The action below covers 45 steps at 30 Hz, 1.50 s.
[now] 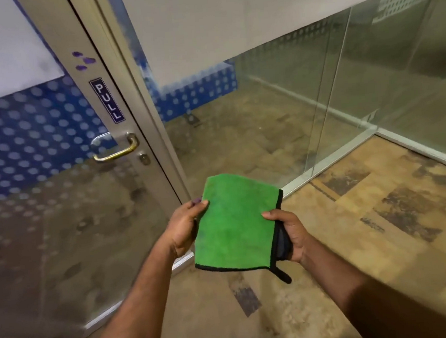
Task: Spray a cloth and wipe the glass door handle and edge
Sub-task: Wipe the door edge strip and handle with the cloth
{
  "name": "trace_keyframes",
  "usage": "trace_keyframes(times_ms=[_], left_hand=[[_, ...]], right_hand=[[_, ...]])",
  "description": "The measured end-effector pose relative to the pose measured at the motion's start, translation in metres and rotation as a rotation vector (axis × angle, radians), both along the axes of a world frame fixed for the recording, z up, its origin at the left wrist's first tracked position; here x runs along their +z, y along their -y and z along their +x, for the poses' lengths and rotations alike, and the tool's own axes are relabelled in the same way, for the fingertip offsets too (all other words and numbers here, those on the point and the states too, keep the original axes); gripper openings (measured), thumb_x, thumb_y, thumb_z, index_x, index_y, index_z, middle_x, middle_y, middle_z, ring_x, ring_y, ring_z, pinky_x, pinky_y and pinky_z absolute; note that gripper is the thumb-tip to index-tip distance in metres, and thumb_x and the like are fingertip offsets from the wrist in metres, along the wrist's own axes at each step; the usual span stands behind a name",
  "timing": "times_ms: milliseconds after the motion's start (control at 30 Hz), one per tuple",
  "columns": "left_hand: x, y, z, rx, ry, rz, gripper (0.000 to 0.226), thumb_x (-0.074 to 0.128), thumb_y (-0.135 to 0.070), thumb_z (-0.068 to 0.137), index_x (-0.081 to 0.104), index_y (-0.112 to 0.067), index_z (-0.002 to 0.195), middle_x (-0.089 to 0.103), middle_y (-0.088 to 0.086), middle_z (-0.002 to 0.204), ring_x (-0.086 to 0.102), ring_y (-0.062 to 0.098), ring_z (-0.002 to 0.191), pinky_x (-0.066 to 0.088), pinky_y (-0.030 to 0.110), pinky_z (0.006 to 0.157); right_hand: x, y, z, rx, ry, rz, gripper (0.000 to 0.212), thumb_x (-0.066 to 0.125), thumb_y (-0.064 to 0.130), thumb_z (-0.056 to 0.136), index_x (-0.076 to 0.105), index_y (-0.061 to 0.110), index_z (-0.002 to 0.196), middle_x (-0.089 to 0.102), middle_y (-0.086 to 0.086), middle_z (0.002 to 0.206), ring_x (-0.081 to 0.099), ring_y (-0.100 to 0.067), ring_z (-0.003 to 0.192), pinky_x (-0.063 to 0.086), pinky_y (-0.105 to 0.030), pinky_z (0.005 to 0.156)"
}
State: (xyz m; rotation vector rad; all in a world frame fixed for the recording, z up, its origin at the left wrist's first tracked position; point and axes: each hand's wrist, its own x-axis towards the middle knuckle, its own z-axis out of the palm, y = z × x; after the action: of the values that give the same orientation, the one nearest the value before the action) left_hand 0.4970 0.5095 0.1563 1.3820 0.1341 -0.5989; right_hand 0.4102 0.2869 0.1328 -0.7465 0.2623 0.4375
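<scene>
- The green cloth [234, 222] is folded flat and held up in front of the person, between both hands, low and to the right of the door handle [115, 148] and well apart from it.
- The left hand [185, 226] pinches the cloth's left edge, thumb on the upper face. The right hand [288, 234] clamps the right edge, thumb on top and fingers underneath, where a darker underside shows. Both hands are closed on the cloth and neither is free.
- No spray bottle is in view, so the spraying step looks not yet done, though I cannot tell from here whether the cloth is already damp. Wiping with it dry would likely just smear the marks.
- Fetching a bottle means letting go with one hand. Held by one edge, the fold could fall open and the cloth droop towards the dirty floor [354, 225], picking up grit that might scratch the handle's finish.
- A black loop [282, 272] hangs from the cloth's lower right corner. It could snag on the handle or on the lock [144, 159] just below it during the wipe.
- The door frame [120, 97] carries a PULL sign [107, 100] and purple smudges [84, 59] higher up. Heavy rubbing along that edge could lift the sticker's corners.
- The door opens by pulling, so tugging on the handle while wiping could swing it towards the person.
</scene>
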Motion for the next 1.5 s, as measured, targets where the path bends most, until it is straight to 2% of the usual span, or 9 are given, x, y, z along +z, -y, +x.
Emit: trace_keyframes(times_ms=[133, 267, 400, 633, 767, 1033, 1267, 1367, 1500], left_hand=[[0.000, -0.018, 0.037, 0.088, 0.059, 0.071, 0.018, 0.056, -0.015, 0.099, 0.067, -0.012, 0.112, 0.072, 0.012, 0.112, 0.069, 0.023, 0.092, 0.054, 0.040, 0.090], [0.007, -0.044, 0.075, 0.082, 0.177, 0.178, 0.011, 0.054, -0.021, 0.101, 0.065, -0.022, 0.103, 0.069, 0.002, 0.099, 0.063, 0.015, 0.073, 0.052, 0.027, 0.060], [0.022, -0.084, 0.119, 0.068, 0.273, 0.191, 0.009, 0.056, -0.015, 0.099, 0.064, -0.019, 0.102, 0.069, 0.001, 0.097, 0.067, 0.007, 0.068, 0.054, 0.022, 0.056], [0.070, -0.162, 0.192, 0.010, 0.480, 0.243, 0.014, 0.060, -0.015, 0.097, 0.065, -0.017, 0.110, 0.072, 0.006, 0.107, 0.068, 0.020, 0.096, 0.054, 0.026, 0.069], [0.109, -0.192, 0.216, 0.059, 0.746, 0.391, 0.013, 0.061, -0.026, 0.096, 0.069, -0.021, 0.106, 0.074, -0.005, 0.091, 0.070, 0.002, 0.079, 0.054, 0.018, 0.067], [0.199, -0.226, 0.257, 0.349, 1.273, 0.739, 0.024, 0.070, -0.030, 0.089, 0.075, -0.013, 0.106, 0.076, -0.001, 0.089, 0.070, 0.006, 0.079, 0.059, 0.026, 0.076], [0.242, -0.246, 0.306, 0.435, 1.674, 0.973, 0.026, 0.058, -0.029, 0.099, 0.074, -0.012, 0.109, 0.076, 0.003, 0.098, 0.070, 0.016, 0.084, 0.059, 0.038, 0.072], [0.248, -0.252, 0.325, 0.442, 1.885, 1.149, 0.025, 0.061, -0.031, 0.098, 0.074, -0.011, 0.105, 0.074, 0.004, 0.104, 0.067, 0.020, 0.092, 0.054, 0.036, 0.078], [0.253, -0.250, 0.342, 0.446, 2.067, 1.288, 0.028, 0.059, -0.026, 0.096, 0.069, -0.010, 0.117, 0.064, 0.010, 0.130, 0.058, 0.028, 0.119, 0.042, 0.042, 0.098]], right_hand=[[0.006, -0.034, 0.037, -0.070, -0.006, 0.092, 0.072, 0.098, 0.020, 0.025, 0.079, 0.004, 0.093, 0.076, -0.019, 0.096, 0.075, -0.033, 0.080, 0.061, -0.043, 0.065], [0.012, -0.068, 0.074, -0.129, 0.039, 0.093, 0.068, 0.096, 0.019, 0.033, 0.079, 0.005, 0.097, 0.075, -0.018, 0.100, 0.074, -0.034, 0.085, 0.061, -0.045, 0.069], [0.019, -0.108, 0.111, -0.209, 0.068, 0.103, 0.067, 0.093, 0.018, 0.035, 0.078, 0.006, 0.099, 0.075, -0.019, 0.102, 0.073, -0.036, 0.086, 0.060, -0.047, 0.073], [0.045, -0.180, 0.171, -0.358, 0.131, 0.108, 0.083, 0.091, 0.018, 0.032, 0.070, 0.010, 0.112, 0.073, -0.018, 0.107, 0.072, -0.037, 0.091, 0.057, -0.049, 0.078], [0.074, -0.207, 0.204, -0.450, 0.197, 0.090, 0.039, 0.074, 0.016, 0.063, 0.073, 0.011, 0.102, 0.073, -0.017, 0.102, 0.071, -0.036, 0.090, 0.053, -0.050, 0.086], [0.133, -0.231, 0.268, -0.717, 0.396, -0.153, 0.051, 0.072, 0.011, 0.070, 0.065, 0.003, 0.119, 0.070, -0.016, 0.115, 0.067, -0.037, 0.105, 0.055, -0.050, 0.092], [0.176, -0.254, 0.321, -0.837, 0.669, -0.533, 0.018, 0.067, 0.000, 0.088, 0.066, 0.015, 0.096, 0.069, 0.008, 0.088, 0.067, 0.005, 0.075, 0.051, -0.012, 0.071], [0.180, -0.266, 0.349, -0.828, 0.723, -0.717, 0.005, 0.072, 0.014, 0.088, 0.068, 0.015, 0.089, 0.068, 0.007, 0.082, 0.065, 0.002, 0.074, 0.051, -0.017, 0.072], [0.181, -0.283, 0.382, -0.803, 0.752, -0.870, 0.039, 0.071, 0.028, 0.087, 0.062, 0.004, 0.117, 0.069, 0.002, 0.106, 0.067, -0.011, 0.102, 0.052, -0.023, 0.088]])
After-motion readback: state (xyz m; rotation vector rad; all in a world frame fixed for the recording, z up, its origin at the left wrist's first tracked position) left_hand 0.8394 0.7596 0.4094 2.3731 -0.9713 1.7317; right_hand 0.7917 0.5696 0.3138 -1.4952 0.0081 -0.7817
